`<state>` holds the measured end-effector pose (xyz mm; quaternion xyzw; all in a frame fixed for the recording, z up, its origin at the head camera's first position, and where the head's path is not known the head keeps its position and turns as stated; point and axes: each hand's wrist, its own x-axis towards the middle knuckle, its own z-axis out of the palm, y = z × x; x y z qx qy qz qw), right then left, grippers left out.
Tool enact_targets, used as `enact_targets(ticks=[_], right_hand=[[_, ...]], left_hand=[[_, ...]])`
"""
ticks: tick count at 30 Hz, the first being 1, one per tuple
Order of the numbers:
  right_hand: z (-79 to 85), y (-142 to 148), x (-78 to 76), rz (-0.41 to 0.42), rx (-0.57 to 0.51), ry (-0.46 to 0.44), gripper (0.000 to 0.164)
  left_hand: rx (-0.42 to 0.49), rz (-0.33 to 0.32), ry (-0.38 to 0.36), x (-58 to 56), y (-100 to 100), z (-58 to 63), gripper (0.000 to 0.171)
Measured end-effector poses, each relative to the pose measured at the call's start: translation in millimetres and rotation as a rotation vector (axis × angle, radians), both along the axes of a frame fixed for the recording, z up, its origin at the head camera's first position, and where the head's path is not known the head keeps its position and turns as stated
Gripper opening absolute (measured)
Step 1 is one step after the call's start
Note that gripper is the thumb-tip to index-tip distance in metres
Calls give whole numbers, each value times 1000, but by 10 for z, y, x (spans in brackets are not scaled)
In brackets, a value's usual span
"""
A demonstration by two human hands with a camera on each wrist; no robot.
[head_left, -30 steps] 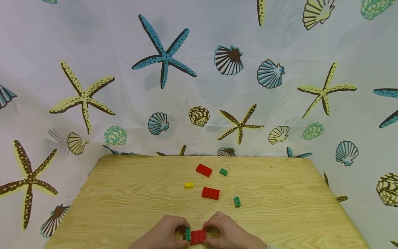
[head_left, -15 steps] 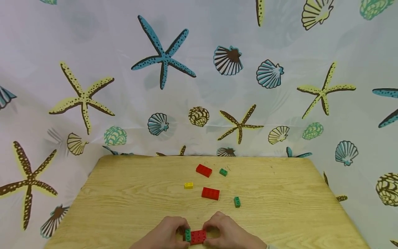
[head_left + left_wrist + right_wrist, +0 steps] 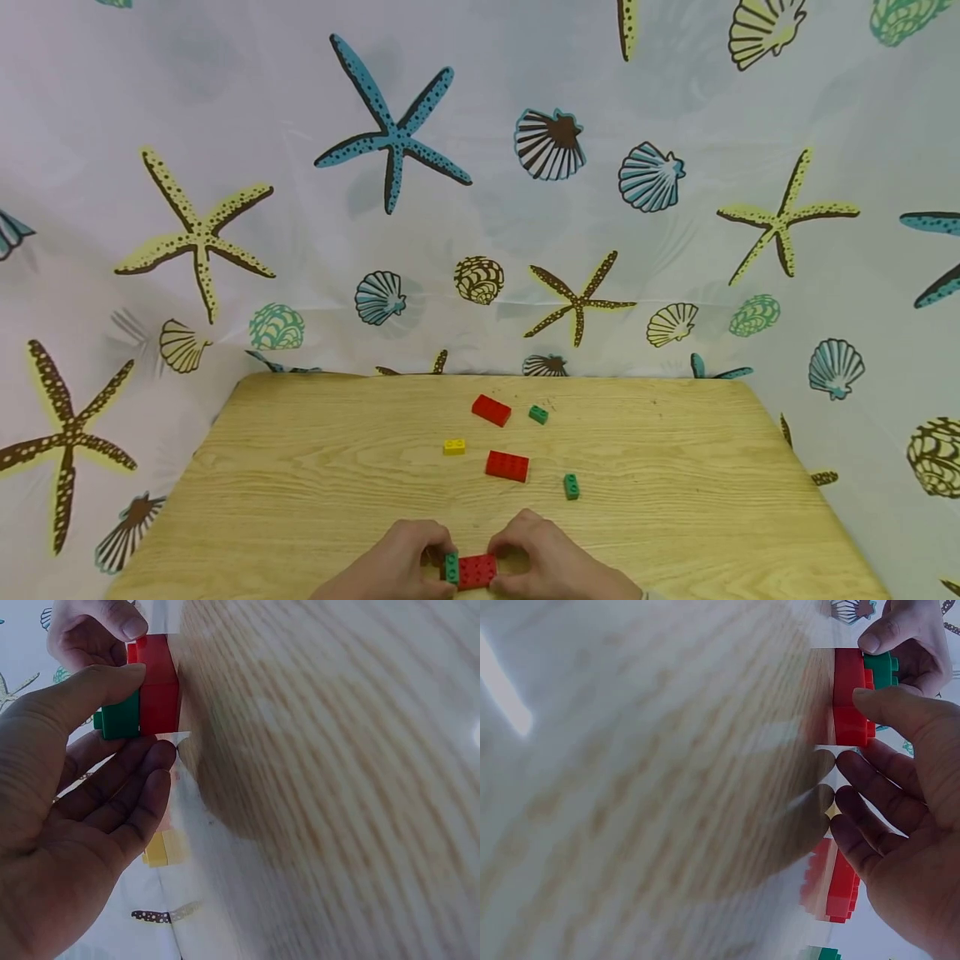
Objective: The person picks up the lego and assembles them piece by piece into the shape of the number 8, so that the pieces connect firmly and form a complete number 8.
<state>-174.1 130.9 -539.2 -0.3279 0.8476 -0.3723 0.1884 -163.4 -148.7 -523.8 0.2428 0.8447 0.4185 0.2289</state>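
Note:
At the table's near edge a red toy building brick lies flat, studs up. A smaller green brick sits on top of its left end. My left hand pinches the green brick between thumb and forefinger, as the left wrist view confirms, where the green brick meets the red brick. From the other side my right hand grips the right end of the red brick between thumb and fingers. In the right wrist view its thumb rests on the near side of the red brick.
Beyond the hands lie a red brick, a green brick and a yellow brick. Farther back are another red brick and a small green brick. A shell-patterned curtain surrounds the wooden table.

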Motion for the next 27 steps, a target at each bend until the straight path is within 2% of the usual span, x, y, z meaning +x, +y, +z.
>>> enact_targets(ticks=[5, 12, 15, 20, 23, 27], right_hand=[[8, 2, 10, -14, -4, -28, 26], [-3, 21, -18, 8, 9, 49, 25], [-1, 28, -18, 6, 0, 41, 25], [23, 70, -32, 6, -17, 20, 35], [47, 119, -61, 1, -19, 49, 40], [73, 202, -123, -30, -23, 95, 39]], left_hand=[[16, 3, -18, -11, 1, -16, 19], [42, 4, -20, -31, -9, -61, 20], [43, 26, -43, -16, -3, -70, 21], [61, 42, -51, 1, 3, -101, 21], [78, 42, -45, 0, -1, -127, 22], [89, 41, -49, -6, -9, -153, 22]])
